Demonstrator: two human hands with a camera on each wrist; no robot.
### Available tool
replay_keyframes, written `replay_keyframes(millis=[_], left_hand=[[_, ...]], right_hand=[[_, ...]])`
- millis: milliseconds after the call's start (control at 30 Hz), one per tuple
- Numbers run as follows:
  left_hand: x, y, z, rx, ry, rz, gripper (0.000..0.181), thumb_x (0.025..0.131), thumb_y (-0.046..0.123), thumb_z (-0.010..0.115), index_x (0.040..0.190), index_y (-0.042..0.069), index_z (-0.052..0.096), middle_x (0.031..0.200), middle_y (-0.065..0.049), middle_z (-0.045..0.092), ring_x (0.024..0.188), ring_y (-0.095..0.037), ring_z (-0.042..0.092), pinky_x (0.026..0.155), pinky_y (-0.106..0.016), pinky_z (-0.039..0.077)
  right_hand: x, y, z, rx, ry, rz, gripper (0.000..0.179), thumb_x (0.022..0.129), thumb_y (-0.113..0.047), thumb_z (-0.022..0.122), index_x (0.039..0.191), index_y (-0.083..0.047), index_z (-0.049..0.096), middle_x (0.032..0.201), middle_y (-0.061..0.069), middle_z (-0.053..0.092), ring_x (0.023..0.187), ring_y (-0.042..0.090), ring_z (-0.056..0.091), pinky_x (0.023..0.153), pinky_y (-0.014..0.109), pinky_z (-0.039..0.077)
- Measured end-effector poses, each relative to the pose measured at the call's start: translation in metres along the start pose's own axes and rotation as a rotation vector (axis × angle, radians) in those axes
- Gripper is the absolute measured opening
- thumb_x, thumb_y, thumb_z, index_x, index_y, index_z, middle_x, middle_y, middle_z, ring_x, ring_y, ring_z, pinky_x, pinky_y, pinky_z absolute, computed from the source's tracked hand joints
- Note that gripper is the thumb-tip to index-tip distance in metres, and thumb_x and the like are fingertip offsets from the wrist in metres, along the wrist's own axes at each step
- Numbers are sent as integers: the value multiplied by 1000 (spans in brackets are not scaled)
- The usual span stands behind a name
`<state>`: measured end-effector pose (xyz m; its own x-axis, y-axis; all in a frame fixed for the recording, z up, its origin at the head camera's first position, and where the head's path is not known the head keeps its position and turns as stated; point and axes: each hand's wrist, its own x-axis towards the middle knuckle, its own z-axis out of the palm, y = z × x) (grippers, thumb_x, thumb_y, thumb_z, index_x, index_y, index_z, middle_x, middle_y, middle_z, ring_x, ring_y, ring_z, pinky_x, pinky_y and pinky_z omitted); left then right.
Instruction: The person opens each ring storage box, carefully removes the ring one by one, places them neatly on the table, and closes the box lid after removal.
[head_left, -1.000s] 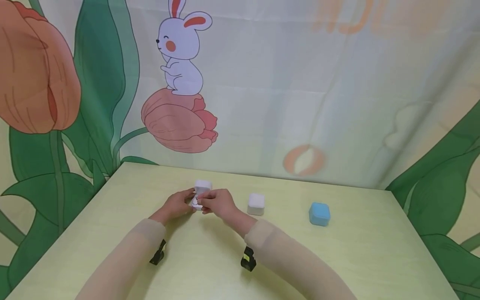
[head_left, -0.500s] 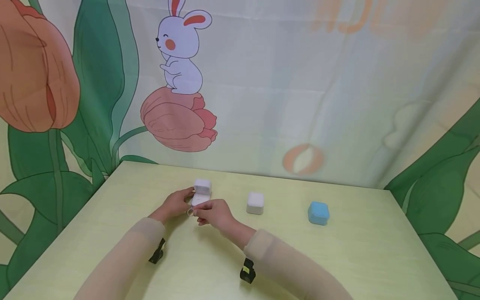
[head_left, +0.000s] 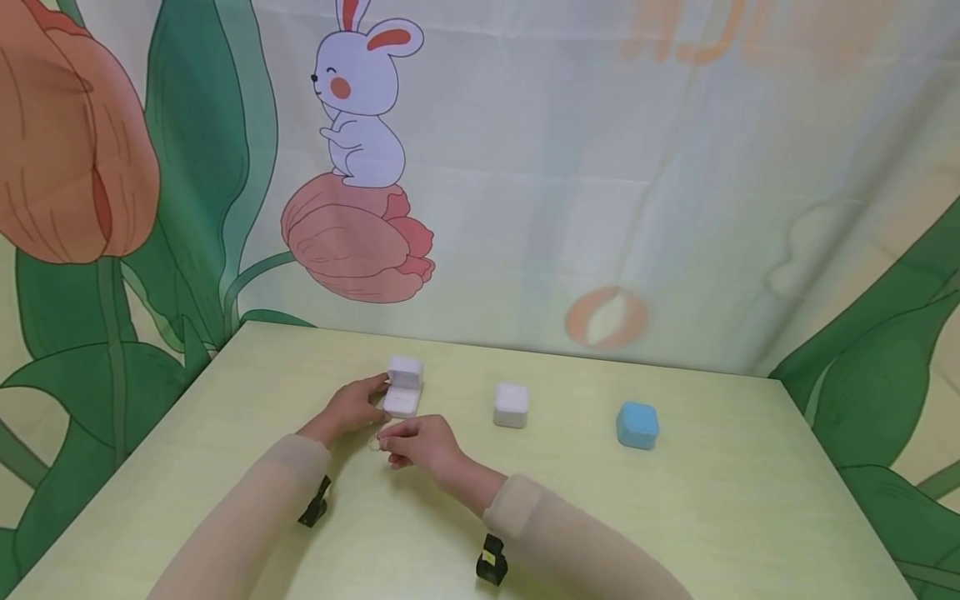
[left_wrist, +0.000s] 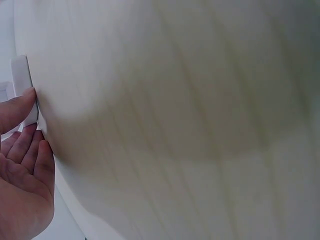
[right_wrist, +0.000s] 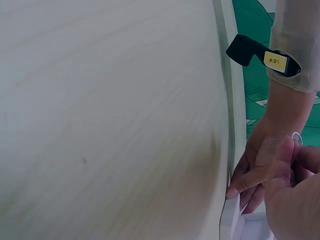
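Yellow table (head_left: 720,508) | left hand (head_left: 351,407), gripping | right hand (head_left: 429,446), pinching | open white ring box (head_left: 402,398), in left hand | closed blue box (head_left: 637,426), closed white box (head_left: 511,406), at its three o'clock | ring (right_wrist: 298,134), in right fingertips, ring box's seven o'clock

A yellow label (right_wrist: 275,61) on the black wrist device (right_wrist: 241,50) reads "L左手" upside down.
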<state>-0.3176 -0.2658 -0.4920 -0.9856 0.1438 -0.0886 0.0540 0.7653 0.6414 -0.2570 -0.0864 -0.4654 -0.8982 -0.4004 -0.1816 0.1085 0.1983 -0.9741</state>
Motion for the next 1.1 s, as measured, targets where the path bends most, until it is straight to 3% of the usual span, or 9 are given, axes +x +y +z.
replay_keyframes(millis=[267, 1100], left_hand=[[-4, 5, 0, -3, 0, -7, 78, 86, 7, 72, 152, -13, 34, 149, -29, 51, 145, -48, 42, 120, -61, 34], [-1, -1, 0, 16, 6, 27, 77, 87, 8, 73, 151, -14, 35, 148, -29, 52, 144, -49, 42, 121, -61, 33]], right_hand=[[-4, 7, 3, -35, -22, 13, 15, 93, -1, 70, 101, 9, 78, 98, 25, 78, 58, 4, 59, 63, 23, 61], [1, 21, 10, -111, -28, 41, 10, 89, 0, 74, 94, 7, 79, 86, 24, 78, 50, 4, 57, 53, 18, 52]])
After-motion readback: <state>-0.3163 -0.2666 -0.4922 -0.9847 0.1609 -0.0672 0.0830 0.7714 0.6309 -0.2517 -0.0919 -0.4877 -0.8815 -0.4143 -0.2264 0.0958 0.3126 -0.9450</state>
